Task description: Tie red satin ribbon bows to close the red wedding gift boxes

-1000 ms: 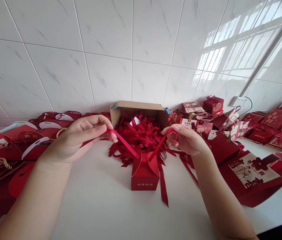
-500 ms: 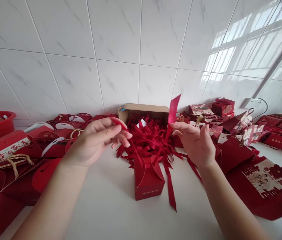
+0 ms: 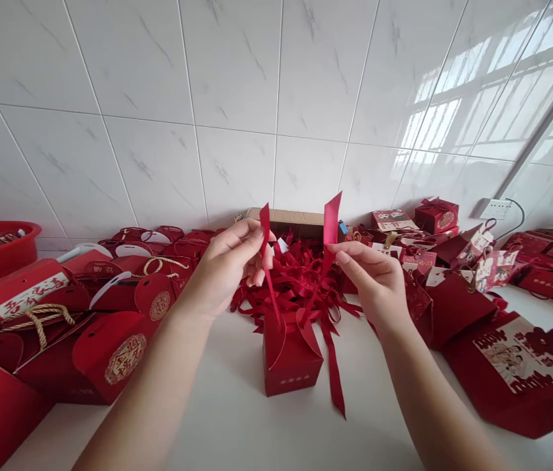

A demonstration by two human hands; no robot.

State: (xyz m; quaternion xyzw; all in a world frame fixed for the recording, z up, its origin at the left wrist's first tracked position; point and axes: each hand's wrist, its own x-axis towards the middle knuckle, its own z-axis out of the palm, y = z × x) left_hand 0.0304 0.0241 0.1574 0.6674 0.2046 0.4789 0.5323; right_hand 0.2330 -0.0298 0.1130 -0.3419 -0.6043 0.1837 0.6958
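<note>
A small red gift box (image 3: 292, 360) stands upright on the white table, its top flaps curved inward. From its top rise the two ends of a red ribbon (image 3: 270, 291), spread apart in a V. My left hand (image 3: 231, 261) pinches one end between thumb and fingers, above and left of the box. Above and to the right, my right hand (image 3: 374, 275) grips the other end between thumb and forefinger, with its slanted tip sticking up. Just behind the box lies a heap of loose red ribbons (image 3: 300, 268), and one strip hangs forward beside the box.
A cardboard box (image 3: 300, 217) backs the ribbon heap against the tiled wall. Red gift boxes with rope handles (image 3: 109, 356) crowd the left, near a red basin (image 3: 1, 252). More red boxes and a bag with a printed picture (image 3: 506, 360) fill the right. A power strip (image 3: 492, 209) is by the wall.
My left hand has moved right and turned, now pinching its ribbon end upright. My right thumb has closed against the forefinger on the other end. The gift box stays in place.
</note>
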